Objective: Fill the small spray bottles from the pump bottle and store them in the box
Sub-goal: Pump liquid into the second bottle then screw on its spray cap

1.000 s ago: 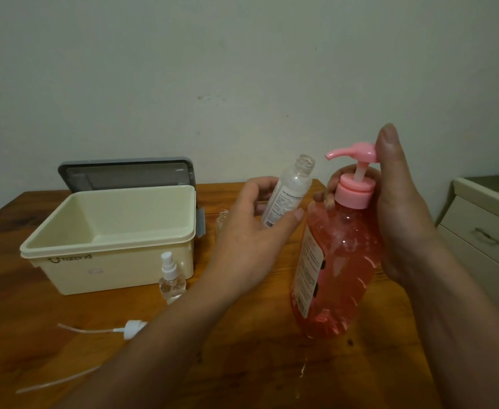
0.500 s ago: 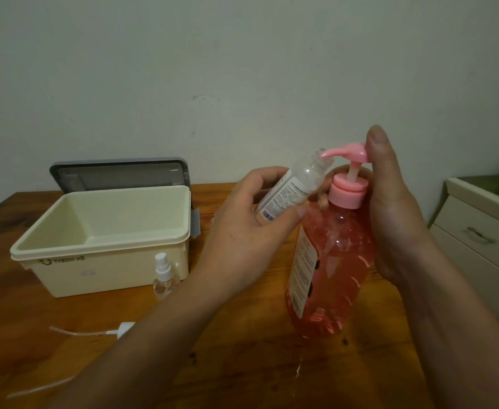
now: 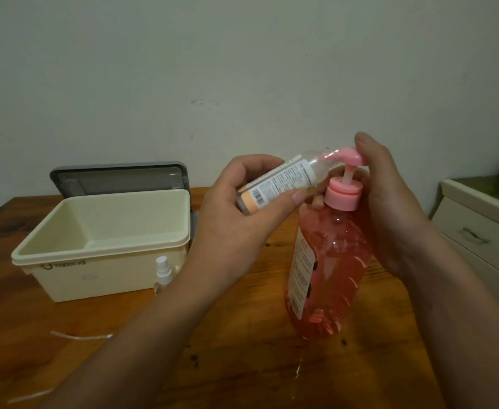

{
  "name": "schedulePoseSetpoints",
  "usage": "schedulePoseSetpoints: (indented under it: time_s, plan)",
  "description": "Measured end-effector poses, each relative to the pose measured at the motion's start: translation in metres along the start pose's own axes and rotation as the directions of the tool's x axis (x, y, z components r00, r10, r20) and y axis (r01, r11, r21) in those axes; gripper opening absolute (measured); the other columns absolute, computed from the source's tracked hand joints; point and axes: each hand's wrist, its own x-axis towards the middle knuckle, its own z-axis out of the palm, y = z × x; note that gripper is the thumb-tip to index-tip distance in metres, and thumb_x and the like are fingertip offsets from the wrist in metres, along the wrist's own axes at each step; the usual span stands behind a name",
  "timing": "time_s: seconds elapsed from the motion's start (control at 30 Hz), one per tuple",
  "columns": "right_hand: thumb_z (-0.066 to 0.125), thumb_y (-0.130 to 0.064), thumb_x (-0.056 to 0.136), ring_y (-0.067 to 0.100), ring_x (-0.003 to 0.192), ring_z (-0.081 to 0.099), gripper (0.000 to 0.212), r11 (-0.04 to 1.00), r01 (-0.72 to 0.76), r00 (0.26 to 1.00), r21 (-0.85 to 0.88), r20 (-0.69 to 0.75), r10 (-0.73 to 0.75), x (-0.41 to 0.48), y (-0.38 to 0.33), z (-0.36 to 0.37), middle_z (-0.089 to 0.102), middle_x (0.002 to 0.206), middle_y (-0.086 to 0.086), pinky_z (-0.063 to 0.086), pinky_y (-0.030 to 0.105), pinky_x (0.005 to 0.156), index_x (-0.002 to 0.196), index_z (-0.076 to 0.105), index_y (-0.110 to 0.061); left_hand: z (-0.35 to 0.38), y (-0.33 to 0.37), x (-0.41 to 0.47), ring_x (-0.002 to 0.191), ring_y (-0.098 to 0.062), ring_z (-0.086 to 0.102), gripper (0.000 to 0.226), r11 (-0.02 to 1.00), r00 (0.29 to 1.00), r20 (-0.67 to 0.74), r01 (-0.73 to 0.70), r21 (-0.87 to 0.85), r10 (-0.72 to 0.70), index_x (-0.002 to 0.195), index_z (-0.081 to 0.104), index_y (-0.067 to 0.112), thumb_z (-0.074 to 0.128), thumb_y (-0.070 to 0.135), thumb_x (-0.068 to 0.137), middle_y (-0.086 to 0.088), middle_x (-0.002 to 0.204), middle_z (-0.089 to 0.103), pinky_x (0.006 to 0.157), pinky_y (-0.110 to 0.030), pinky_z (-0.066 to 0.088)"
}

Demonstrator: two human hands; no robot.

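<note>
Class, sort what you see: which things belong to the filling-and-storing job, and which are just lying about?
Job: pump bottle; small bottle in left hand; right hand; capped spray bottle; box.
Lying about: drawer unit; box lid.

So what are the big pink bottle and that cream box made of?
Pink bottle: seemingly clear glossy plastic; the liquid shows through and highlights glint on it. Cream box: apparently opaque, matte-to-satin moulded plastic, with a rolled rim and embossed logo.
</note>
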Motion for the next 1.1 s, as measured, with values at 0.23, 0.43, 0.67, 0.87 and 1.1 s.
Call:
schedulePoseSetpoints:
  time_s: [0.23,0.43,0.67,0.87,1.1]
  plan:
    - [0.033,-0.068,0.094,0.014,0.086,0.073,0.067,0.971,0.129,0.987,-0.201,-0.069,-0.145,0.005,-0.023,0.002,0.077,0.086,0.001,0.051,0.033,0.082,0.084,0.074,-0.015,-0.001,0.003,-0.004,0.084,-0.002,0.067,0.034,0.999,1.000,-0.003,-0.006,0.043,0.006,0.110,0.060,0.025,0.075,0.024,0.079,0.009,0.098,0.065,0.060,-0.015,0.054]
    - [0.027,-0.057,0.101,0.011,0.077,0.066,0.061,0.833,0.277,0.921,-0.480,-0.114,-0.372,0.008,-0.037,0.011,0.074,0.080,-0.002,0.046,0.026,0.066,0.072,0.068,-0.022,0.000,0.003,-0.004,0.088,-0.002,0.066,0.037,0.999,1.000,-0.004,-0.011,0.047,0.011,0.112,0.060,0.023,0.075,0.025,0.078,0.009,0.100,0.065,0.062,-0.012,0.052]
    - [0.017,-0.065,0.098,0.003,0.072,0.063,0.075,0.671,0.284,0.922,-0.685,0.003,-0.388,0.010,-0.043,0.018,0.071,0.073,-0.008,0.044,0.026,0.066,0.071,0.073,-0.023,0.001,0.001,-0.004,0.089,-0.001,0.066,0.036,0.999,1.000,-0.007,-0.002,0.034,0.002,0.111,0.059,0.025,0.074,0.027,0.078,0.010,0.100,0.064,0.061,-0.012,0.051]
    - [0.017,-0.064,0.098,0.004,0.058,0.060,0.076,0.612,0.278,0.915,-0.740,0.011,-0.403,0.013,-0.035,0.013,0.066,0.058,-0.004,0.038,0.024,0.059,0.067,0.073,-0.022,0.004,-0.004,-0.005,0.088,-0.002,0.066,0.035,1.000,1.000,0.002,0.018,0.021,-0.018,0.111,0.060,0.026,0.074,0.027,0.079,0.009,0.100,0.065,0.062,-0.013,0.052]
    - [0.021,-0.059,0.101,0.001,0.051,0.057,0.072,0.624,0.281,0.918,-0.730,0.015,-0.396,0.015,-0.030,0.013,0.061,0.047,-0.007,0.036,0.024,0.057,0.063,0.071,-0.023,0.002,-0.009,-0.006,0.087,-0.001,0.065,0.033,0.999,0.999,0.003,0.034,0.005,-0.034,0.109,0.060,0.025,0.074,0.024,0.079,0.009,0.098,0.065,0.062,-0.012,0.051]
